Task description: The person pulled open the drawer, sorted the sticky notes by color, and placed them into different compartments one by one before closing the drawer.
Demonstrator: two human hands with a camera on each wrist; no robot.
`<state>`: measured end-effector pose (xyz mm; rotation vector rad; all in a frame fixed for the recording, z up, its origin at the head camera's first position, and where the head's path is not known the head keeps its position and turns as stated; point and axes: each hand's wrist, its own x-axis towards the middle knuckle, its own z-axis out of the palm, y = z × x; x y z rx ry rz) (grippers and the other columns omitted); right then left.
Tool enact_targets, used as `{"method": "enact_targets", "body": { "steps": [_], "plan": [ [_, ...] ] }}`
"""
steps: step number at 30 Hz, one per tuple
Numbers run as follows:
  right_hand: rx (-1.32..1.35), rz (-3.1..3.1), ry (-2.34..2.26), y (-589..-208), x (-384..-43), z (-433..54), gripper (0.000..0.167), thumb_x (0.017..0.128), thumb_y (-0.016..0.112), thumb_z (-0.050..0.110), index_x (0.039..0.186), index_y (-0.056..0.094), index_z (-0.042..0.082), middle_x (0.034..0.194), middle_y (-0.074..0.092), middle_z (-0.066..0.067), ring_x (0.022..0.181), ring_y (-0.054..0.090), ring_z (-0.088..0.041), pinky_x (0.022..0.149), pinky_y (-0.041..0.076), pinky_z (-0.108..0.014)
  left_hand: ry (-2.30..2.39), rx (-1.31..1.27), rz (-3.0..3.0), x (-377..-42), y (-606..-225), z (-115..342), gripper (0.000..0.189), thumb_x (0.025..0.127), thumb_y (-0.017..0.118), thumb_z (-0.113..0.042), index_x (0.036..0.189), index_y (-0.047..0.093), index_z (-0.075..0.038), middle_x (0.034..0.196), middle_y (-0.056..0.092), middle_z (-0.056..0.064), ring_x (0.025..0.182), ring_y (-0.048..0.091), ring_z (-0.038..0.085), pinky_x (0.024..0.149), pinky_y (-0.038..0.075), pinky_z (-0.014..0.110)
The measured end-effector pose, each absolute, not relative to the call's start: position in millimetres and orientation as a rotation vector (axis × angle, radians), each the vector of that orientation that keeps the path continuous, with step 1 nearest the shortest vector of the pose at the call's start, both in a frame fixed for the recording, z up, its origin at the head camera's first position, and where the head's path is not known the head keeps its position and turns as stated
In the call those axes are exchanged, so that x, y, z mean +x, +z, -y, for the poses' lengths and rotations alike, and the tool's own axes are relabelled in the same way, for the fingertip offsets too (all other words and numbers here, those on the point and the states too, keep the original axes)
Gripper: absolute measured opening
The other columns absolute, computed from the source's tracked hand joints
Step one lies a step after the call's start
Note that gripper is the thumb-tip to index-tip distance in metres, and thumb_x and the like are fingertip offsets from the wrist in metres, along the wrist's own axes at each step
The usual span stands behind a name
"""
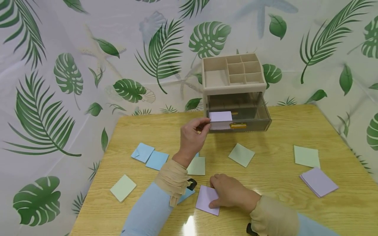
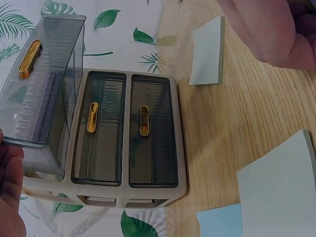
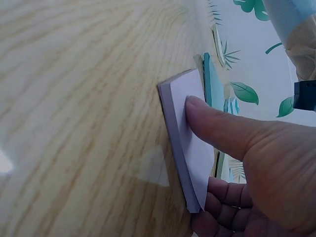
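Left hand pinches the front corner of the open top drawer, where a lilac note pad sits; right hand grips a second lilac pad on the table

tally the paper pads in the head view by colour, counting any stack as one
Purple pads: 3
Green pads: 4
Blue pads: 4, two of them partly hidden by the left forearm
Total: 11
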<state>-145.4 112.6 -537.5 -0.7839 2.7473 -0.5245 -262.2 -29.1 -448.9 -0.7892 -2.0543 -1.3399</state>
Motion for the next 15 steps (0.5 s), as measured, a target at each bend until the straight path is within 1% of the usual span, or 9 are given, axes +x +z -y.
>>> {"method": "enact_targets", "body": {
  "steps": [10,15],
  "plan": [
    [-0.700,-2.689,-0.582,-536.2,-144.2,-109.0,0.053,0.064,0.087,0.046,0.088,0.054,0.013,0.078,0.047,0.007,0.071,0.045,-0.012,0.061,0.040,-0.029,-1.337,-0.783,2.073,-262.7,-447.9,28.2,0.012,0.088,0.070,-0.005,0.098,0.073,0.000,0.090,0.071,0.007,0.074,0.066,0.012,0.066,0.052,0.018],
    [-0.686,-2.647,-0.631,-536.4,-144.6,-109.7,0.050,0.066,0.087,0.043,0.087,0.051,0.015,0.075,0.047,0.007,0.068,0.045,-0.012,0.059,0.039,-0.029,-1.332,-0.787,2.080,-262.3,-447.7,28.2,0.012,0.088,0.070,-0.006,0.098,0.073,-0.001,0.091,0.071,0.007,0.074,0.066,0.012,0.066,0.051,0.018]
  ]
}}
